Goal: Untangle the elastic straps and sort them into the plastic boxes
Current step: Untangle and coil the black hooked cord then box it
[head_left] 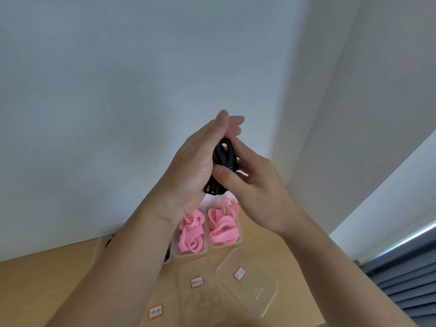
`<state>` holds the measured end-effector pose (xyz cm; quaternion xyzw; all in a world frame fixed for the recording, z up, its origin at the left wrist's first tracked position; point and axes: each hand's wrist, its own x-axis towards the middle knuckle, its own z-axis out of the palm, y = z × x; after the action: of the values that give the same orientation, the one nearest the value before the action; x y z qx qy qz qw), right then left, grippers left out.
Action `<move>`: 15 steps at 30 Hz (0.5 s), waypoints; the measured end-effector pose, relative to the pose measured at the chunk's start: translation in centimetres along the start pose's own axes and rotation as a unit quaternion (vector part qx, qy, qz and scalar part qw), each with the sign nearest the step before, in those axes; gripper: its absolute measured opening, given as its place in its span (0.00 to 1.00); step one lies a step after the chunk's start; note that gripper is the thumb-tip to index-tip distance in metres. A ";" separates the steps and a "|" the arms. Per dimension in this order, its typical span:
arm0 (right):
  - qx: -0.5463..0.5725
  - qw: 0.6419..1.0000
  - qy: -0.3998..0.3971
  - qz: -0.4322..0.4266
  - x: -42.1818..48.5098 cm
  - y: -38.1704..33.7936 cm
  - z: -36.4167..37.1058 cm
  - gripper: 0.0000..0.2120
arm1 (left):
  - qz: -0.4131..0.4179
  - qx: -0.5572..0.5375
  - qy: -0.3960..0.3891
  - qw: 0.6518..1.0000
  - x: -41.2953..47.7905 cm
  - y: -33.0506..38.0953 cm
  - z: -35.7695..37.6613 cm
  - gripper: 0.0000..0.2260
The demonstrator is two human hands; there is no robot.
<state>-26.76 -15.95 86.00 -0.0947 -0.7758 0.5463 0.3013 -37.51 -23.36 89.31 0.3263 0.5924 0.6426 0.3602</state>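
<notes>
Head view. Looks like the untangling step, with the sorting partly done. Black straps (pixel 223 159) up in the air, well above the table (pixel 47 293), caught between both hands as 1 knotted clump. Left hand (pixel 193 166) flat behind the clump, palm turned to it, fingers straight and pointing up, pressing rather than gripping. Right hand (pixel 257 190) pinching the clump from the other side, thumb laid across the front, other fingers curled round the back. Cannot tell the number of loops or the path of the knot: too dark and bunched.

Below, 2 plastic boxes (pixel 191 254) side by side near the wall, each holding pink straps (pixel 223 226), loose and not knotted by the look of it. Nearer the camera, 2 clear lids (pixel 250 291) flat on the table, each with a red-edged label (pixel 240 273); a 3rd such label at the near edge. A further box (pixel 100 246) half hidden behind the left forearm, contents unclear.

Next, most likely: calls for 1 loop teased free with the right fingertips, left palm steadying the rest, pulling gently to avoid snap-back or a tighter knot. After that, down into the box meant for black, perhaps the half-hidden 1.
</notes>
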 end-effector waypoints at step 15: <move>-0.062 0.998 -0.001 -0.002 -0.3 0.9 0.7 0.14 | -0.020 0.003 0.029 0.999 -0.2 -1.8 0.6 0.28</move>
<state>-27.08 -16.32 84.91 -0.1113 -0.8087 0.4965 0.2952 -36.83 -23.14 87.58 0.2968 0.6110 0.6423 0.3550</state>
